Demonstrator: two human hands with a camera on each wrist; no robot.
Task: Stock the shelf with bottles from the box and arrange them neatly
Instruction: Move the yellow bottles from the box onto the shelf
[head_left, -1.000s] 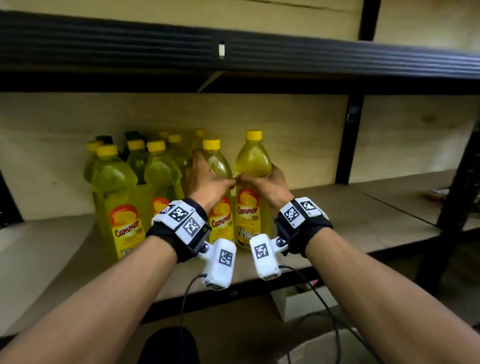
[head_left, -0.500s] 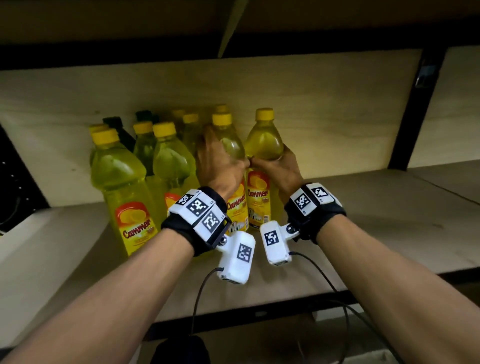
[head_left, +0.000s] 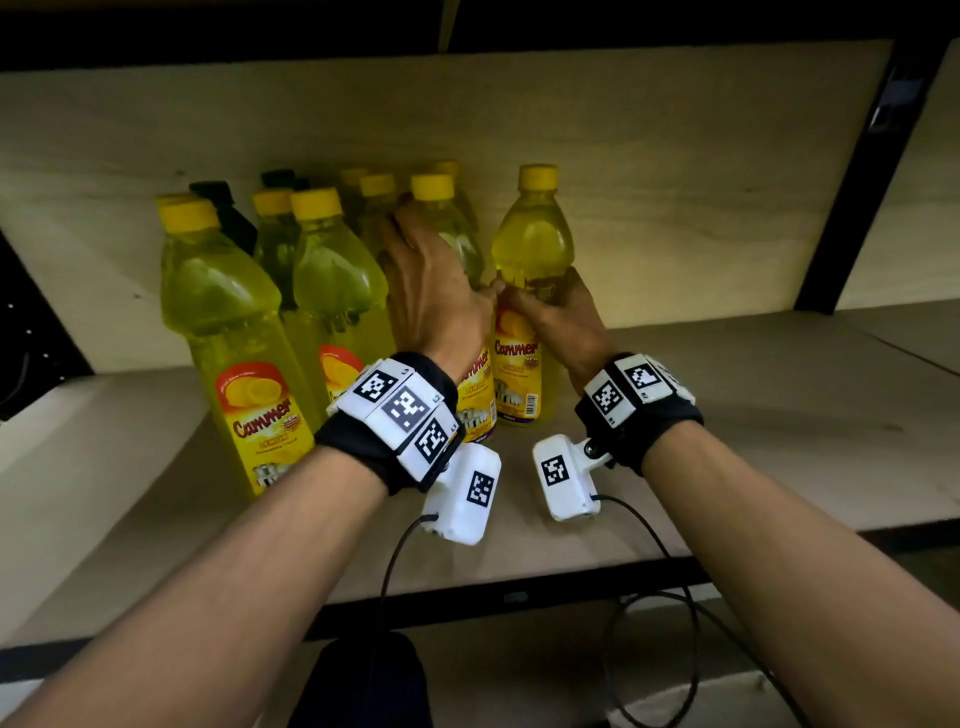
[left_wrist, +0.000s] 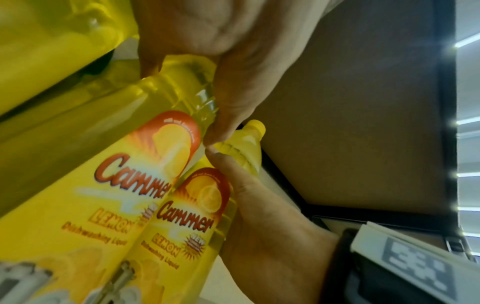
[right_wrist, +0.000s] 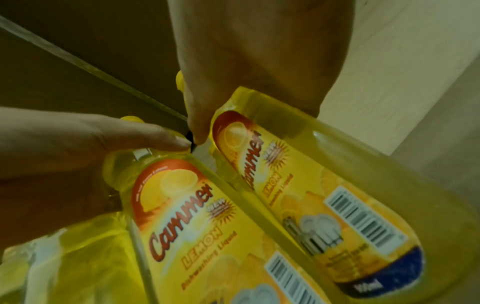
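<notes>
Several yellow Cammer lemon dishwashing bottles with yellow caps stand grouped at the left of the wooden shelf (head_left: 727, 415). My left hand (head_left: 431, 296) grips the shoulder of one front bottle (head_left: 434, 208), thumb and fingers curled round it (left_wrist: 145, 164). My right hand (head_left: 558, 317) grips the rightmost bottle (head_left: 532, 244) just above its label (right_wrist: 324, 195). The two bottles stand side by side on the board, and my thumbs almost touch between them. In the right wrist view my left hand (right_wrist: 78, 144) shows on its bottle (right_wrist: 182, 216).
Two dark-capped bottles (head_left: 213, 192) stand at the back left of the group. A wooden back panel (head_left: 675, 156) closes the shelf behind. A black upright post (head_left: 857, 182) stands at the right. The shelf board to the right of the bottles is bare. Cables (head_left: 649, 649) hang below the front edge.
Both hands keep their hold on the two bottles standing on the shelf. My head has come closer and lower, so the upper shelf's front edge has left the view.
</notes>
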